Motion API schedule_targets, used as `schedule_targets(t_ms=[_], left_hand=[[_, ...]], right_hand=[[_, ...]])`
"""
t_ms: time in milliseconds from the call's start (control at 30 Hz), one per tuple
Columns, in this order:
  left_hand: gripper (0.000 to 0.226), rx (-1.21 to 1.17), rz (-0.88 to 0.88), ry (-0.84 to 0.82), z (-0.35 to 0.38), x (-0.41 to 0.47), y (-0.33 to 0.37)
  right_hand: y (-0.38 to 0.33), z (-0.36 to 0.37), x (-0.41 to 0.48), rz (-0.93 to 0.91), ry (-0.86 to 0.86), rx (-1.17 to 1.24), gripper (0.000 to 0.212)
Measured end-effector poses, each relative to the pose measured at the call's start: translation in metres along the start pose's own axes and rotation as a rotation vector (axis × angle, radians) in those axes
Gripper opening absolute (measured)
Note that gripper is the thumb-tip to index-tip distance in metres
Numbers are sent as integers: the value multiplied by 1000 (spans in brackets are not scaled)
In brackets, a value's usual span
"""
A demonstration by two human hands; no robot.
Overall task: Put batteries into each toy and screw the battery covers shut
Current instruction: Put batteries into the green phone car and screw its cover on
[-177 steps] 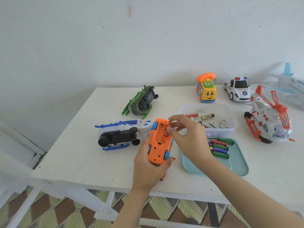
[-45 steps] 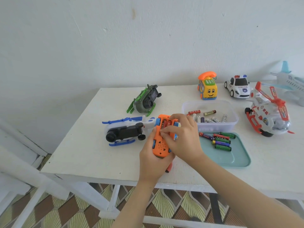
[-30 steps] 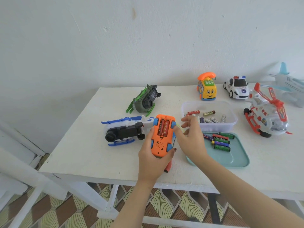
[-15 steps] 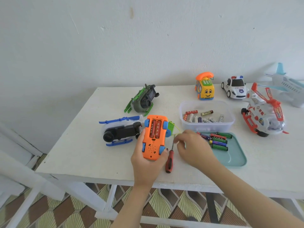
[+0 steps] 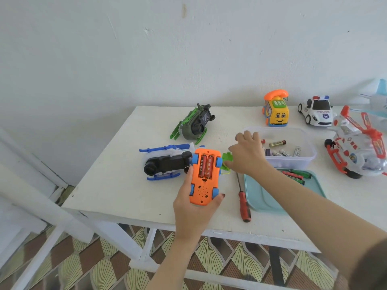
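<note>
so, centre of the frame: the left hand [image 5: 194,208] grips the orange toy car [image 5: 204,185] belly-up from below, thumb on one flank, fingertips curled round the other. its battery bay is open, and two batteries [image 5: 206,168] sit side by side in it.

the right hand [image 5: 247,158], just right of the car, curls thumb and forefinger about a green piece [image 5: 227,158] and appears to pinch it. (probably the bay cover, though its shape is mostly hidden by the fingers.) the screwdriver [image 5: 244,204] lies loose on the table [image 5: 125,185], lower centre, between the car and the teal tray [image 5: 263,197]. the clear tub [image 5: 307,162] of spare cells is behind the right wrist.

risks from here:
- the car is tilted in one hand with nothing over the cells, so a jolt while the cover comes across could tip one out.
- the cover may be set askew and its tab miss the slot, so the screw then bites crooked.
- no screw is visible; if it is loose in the cover it may drop off the table's near edge.
- the right forearm hangs over the tray and could sweep against the tub.
</note>
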State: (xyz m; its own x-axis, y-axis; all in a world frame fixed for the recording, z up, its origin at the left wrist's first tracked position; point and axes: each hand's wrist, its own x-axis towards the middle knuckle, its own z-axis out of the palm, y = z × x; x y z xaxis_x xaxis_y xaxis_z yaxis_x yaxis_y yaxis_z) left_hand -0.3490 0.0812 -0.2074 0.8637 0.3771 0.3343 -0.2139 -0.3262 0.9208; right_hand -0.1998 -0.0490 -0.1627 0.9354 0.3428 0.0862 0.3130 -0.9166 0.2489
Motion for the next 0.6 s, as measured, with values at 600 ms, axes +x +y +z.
schedule_targets(t_ms=[600], left_hand=[[82,-51,-60,-50,-5,5,-8]], right_hand=[[-12,2,-15,78,-29,-5,51]])
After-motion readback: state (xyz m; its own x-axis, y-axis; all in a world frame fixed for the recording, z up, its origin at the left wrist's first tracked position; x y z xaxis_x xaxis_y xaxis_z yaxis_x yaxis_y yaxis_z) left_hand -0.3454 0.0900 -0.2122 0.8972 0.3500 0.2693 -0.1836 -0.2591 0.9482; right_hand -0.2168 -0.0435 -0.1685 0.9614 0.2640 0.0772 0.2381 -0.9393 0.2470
